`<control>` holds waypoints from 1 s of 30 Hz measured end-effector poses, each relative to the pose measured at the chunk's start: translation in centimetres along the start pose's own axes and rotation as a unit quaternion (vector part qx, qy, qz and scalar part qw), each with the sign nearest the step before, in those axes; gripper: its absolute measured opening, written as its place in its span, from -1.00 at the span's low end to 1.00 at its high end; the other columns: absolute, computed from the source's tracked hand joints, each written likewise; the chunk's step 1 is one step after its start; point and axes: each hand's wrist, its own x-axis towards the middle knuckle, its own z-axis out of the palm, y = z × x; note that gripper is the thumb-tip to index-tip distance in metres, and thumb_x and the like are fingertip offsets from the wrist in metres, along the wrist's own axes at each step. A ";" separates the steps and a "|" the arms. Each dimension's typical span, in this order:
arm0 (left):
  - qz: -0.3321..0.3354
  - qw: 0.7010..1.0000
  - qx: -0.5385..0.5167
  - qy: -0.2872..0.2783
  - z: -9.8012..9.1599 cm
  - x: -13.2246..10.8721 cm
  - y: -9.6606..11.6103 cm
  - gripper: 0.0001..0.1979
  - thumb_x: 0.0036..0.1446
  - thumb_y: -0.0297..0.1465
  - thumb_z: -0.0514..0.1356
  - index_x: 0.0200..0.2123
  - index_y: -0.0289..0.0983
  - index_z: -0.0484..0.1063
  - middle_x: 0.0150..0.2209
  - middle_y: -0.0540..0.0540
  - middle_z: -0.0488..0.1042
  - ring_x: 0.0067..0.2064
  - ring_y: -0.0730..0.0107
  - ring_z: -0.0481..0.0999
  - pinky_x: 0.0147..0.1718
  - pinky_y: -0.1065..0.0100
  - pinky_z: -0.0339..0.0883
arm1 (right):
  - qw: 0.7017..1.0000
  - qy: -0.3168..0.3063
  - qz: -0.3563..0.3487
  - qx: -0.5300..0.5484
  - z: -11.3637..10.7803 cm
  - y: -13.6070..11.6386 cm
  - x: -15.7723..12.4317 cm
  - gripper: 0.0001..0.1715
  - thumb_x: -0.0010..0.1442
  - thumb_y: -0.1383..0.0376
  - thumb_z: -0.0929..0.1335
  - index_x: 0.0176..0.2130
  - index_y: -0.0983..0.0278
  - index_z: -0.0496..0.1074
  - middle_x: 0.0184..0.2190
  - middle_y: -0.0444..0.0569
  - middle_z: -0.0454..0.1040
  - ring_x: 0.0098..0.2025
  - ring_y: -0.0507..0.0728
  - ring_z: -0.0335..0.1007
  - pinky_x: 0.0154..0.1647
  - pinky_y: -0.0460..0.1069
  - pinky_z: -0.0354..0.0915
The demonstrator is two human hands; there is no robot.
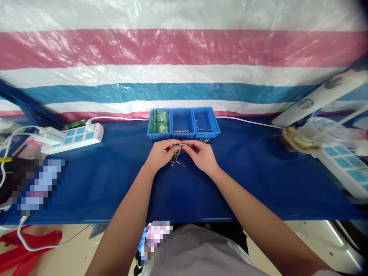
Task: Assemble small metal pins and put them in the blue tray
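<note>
Over the middle of the blue table, my left hand (161,154) and my right hand (203,155) meet at the fingertips. Both pinch a small, thin metal piece (181,145), too small to name exactly. Beneath them lies a loose pile of thin metal pins (178,162), partly hidden by my fingers. Just beyond stand three joined blue bins. The left bin (159,136) holds green-wrapped packets. A row of small round metal parts lies in the middle bin (183,135). A few pins are in the right bin (211,134), and several more pins (204,140) lie before it.
A white power strip (82,137) with plugs and cables sits at the left, near a blurred-out device (43,186). On the right are another power strip (342,165), a brown-rimmed container (299,142) and a slanted white tube (319,97). Striped sheeting (184,48) hangs behind.
</note>
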 end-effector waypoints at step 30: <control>0.007 1.000 -0.008 0.024 0.2 0.0 0.0 -0.77 0.21 -0.26 0.34 -0.12 -0.21 0.68 -0.44 0.00 0.59 -0.50 0.52 0.43 -0.41 0.46 0.40 | 1.000 0.003 -0.004 -0.010 -0.3 -0.3 0.1 -0.69 0.22 0.11 0.46 -0.10 0.21 0.66 -0.18 0.00 0.70 -0.21 0.19 0.64 -0.12 0.09 0.55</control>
